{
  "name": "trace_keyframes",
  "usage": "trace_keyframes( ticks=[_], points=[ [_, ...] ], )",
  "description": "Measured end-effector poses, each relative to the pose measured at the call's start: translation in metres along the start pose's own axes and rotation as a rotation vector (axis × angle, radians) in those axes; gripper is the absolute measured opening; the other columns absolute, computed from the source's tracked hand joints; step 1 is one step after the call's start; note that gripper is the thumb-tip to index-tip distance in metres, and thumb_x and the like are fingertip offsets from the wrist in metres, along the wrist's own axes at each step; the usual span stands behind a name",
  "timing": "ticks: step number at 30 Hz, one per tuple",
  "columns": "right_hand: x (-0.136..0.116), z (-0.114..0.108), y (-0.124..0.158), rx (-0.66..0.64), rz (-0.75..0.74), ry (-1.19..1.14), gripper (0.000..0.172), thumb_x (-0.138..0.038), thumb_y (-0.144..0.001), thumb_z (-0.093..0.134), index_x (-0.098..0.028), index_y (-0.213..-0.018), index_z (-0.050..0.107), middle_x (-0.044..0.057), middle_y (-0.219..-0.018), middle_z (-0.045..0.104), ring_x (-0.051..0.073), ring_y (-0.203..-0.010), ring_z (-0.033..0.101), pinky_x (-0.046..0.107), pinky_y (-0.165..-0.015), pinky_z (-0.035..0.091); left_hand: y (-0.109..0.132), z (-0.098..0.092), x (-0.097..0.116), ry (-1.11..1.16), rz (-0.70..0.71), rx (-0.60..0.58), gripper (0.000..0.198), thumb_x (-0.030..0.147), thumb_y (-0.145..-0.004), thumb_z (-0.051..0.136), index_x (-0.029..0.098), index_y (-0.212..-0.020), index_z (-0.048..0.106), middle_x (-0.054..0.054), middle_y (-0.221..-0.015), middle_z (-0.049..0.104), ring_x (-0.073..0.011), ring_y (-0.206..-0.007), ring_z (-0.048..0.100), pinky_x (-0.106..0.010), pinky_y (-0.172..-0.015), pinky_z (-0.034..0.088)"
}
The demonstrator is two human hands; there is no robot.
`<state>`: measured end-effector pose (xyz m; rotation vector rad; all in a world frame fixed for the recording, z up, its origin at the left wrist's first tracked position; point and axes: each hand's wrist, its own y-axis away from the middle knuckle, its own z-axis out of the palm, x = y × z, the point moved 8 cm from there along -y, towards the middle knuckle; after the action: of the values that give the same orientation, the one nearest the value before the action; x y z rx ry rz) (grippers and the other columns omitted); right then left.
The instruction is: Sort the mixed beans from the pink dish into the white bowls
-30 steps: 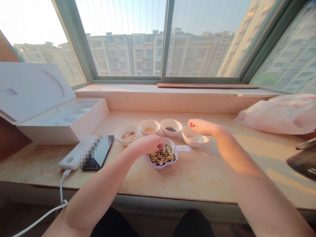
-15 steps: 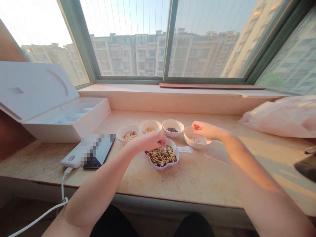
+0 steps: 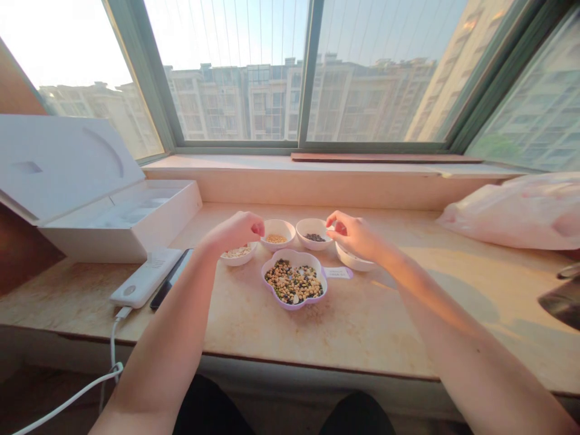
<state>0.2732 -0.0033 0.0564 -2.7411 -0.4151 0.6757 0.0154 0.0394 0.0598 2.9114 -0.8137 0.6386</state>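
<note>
A flower-shaped bowl (image 3: 269, 281) with a purple rim holds mixed beans and seeds in the middle of the counter. My left hand (image 3: 244, 229) hovers over the left white bowl (image 3: 238, 261), which holds pale flat pieces; its fingers are pinched, and what they hold is too small to make out. My right hand (image 3: 351, 232) is at the right edge of the white bowl of dark beans (image 3: 301, 243), fingers curled together around something I cannot make out. It partly covers the right white bowl (image 3: 356, 263). Between them stands a white bowl of yellowish grains (image 3: 267, 243).
An open white box (image 3: 158, 225) stands at the left, with a white power bank (image 3: 145, 281) and a dark phone (image 3: 170, 283) before it. A cable (image 3: 113, 338) hangs over the front edge. At the right lie a plastic bag (image 3: 512, 211) and a dark object (image 3: 566, 299).
My left hand has left the flower-shaped bowl and moved up and left to the left white bowl. My right hand has shifted left from the right white bowl towards the dark beans.
</note>
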Motion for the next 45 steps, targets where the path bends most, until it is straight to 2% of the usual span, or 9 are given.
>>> trace_keyframes(
  ticks=[3, 7, 13, 16, 23, 27, 32, 41, 45],
  points=[
    [-0.032, 0.023, 0.008, -0.108, -0.068, -0.053, 0.013, -0.033, -0.092, 0.061, -0.021, -0.097, 0.063, 0.001, -0.076, 0.066, 0.016, -0.065, 0.058, 0.028, -0.06, 0.04, 0.009, -0.006, -0.02, -0.138, -0.156, -0.082, 0.021, 0.015, -0.071, 0.06, 0.017, -0.085, 0.076, -0.003, -0.082, 0.076, -0.0158, -0.072, 0.066, -0.024, -0.061, 0.044],
    [-0.061, 0.054, 0.021, -0.287, -0.199, -0.099, 0.009, -0.018, -0.091, 0.057, -0.02, -0.094, 0.066, 0.001, -0.074, 0.067, 0.014, -0.065, 0.059, 0.026, -0.062, 0.04, 0.009, 0.008, -0.038, -0.273, -0.254, -0.247, 0.022, 0.016, -0.065, 0.061, 0.017, -0.081, 0.076, -0.004, -0.075, 0.074, -0.0181, -0.07, 0.066, -0.025, -0.059, 0.042],
    [-0.066, 0.064, 0.024, -0.287, -0.234, -0.088, 0.023, -0.007, -0.085, 0.054, -0.019, -0.094, 0.071, 0.002, -0.077, 0.072, 0.015, -0.071, 0.063, 0.026, -0.065, 0.043, 0.001, 0.034, -0.052, -0.289, -0.312, -0.379, 0.023, 0.012, -0.061, 0.061, 0.016, -0.078, 0.076, -0.005, -0.078, 0.073, -0.0179, -0.067, 0.063, -0.026, -0.059, 0.041],
    [-0.065, 0.061, 0.022, -0.256, -0.209, -0.081, 0.024, -0.006, -0.085, 0.055, -0.019, -0.093, 0.074, 0.003, -0.083, 0.075, 0.015, -0.074, 0.067, 0.027, -0.069, 0.046, 0.0, 0.032, -0.05, -0.334, -0.31, -0.333, 0.019, 0.014, -0.066, 0.062, 0.016, -0.078, 0.076, -0.007, -0.079, 0.075, -0.0184, -0.067, 0.064, -0.026, -0.058, 0.042],
    [-0.082, 0.076, 0.028, -0.308, -0.28, -0.088, 0.025, -0.018, -0.095, 0.056, -0.021, -0.108, 0.077, 0.008, -0.114, 0.078, 0.024, -0.104, 0.071, 0.036, -0.092, 0.052, -0.003, -0.007, -0.006, -0.331, -0.203, 0.067, 0.032, 0.019, -0.087, 0.051, 0.021, -0.102, 0.079, -0.01, -0.1, 0.078, -0.0187, -0.08, 0.069, -0.026, -0.066, 0.047],
    [-0.092, 0.088, 0.032, -0.388, -0.293, -0.043, 0.031, -0.037, -0.099, 0.057, -0.02, -0.121, 0.072, 0.012, -0.132, 0.071, 0.029, -0.117, 0.067, 0.043, -0.099, 0.051, -0.011, 0.0, 0.033, -0.362, -0.052, 0.072, 0.03, 0.019, -0.09, 0.05, 0.021, -0.099, 0.079, -0.009, -0.102, 0.077, -0.0202, -0.084, 0.07, -0.027, -0.071, 0.048],
    [-0.099, 0.093, 0.032, -0.427, -0.347, -0.014, 0.053, -0.052, -0.082, 0.076, -0.018, -0.123, 0.069, 0.015, -0.128, 0.07, 0.034, -0.115, 0.065, 0.046, -0.098, 0.051, -0.01, 0.009, 0.055, -0.325, 0.036, 0.154, 0.028, 0.025, -0.094, 0.05, 0.02, -0.101, 0.077, -0.009, -0.096, 0.077, -0.0201, -0.077, 0.067, -0.029, -0.069, 0.045],
    [-0.088, 0.1, 0.028, -0.41, -0.292, -0.051, 0.012, -0.027, -0.089, 0.067, -0.024, -0.096, 0.076, 0.007, -0.105, 0.074, 0.029, -0.095, 0.069, 0.041, -0.083, 0.053, 0.006, 0.026, 0.054, -0.281, 0.147, 0.071, 0.03, 0.037, -0.098, 0.051, 0.02, -0.09, 0.074, -0.007, -0.082, 0.072, -0.0194, -0.074, 0.064, -0.028, -0.065, 0.04],
    [-0.086, 0.097, 0.026, -0.389, -0.26, -0.065, 0.016, -0.018, -0.089, 0.065, -0.026, -0.087, 0.078, 0.004, -0.092, 0.075, 0.027, -0.087, 0.069, 0.04, -0.081, 0.053, 0.007, 0.03, 0.057, -0.276, 0.16, 0.039, 0.03, 0.034, -0.099, 0.05, 0.018, -0.09, 0.074, -0.008, -0.081, 0.07, -0.0202, -0.076, 0.064, -0.029, -0.066, 0.04]
  ],
)
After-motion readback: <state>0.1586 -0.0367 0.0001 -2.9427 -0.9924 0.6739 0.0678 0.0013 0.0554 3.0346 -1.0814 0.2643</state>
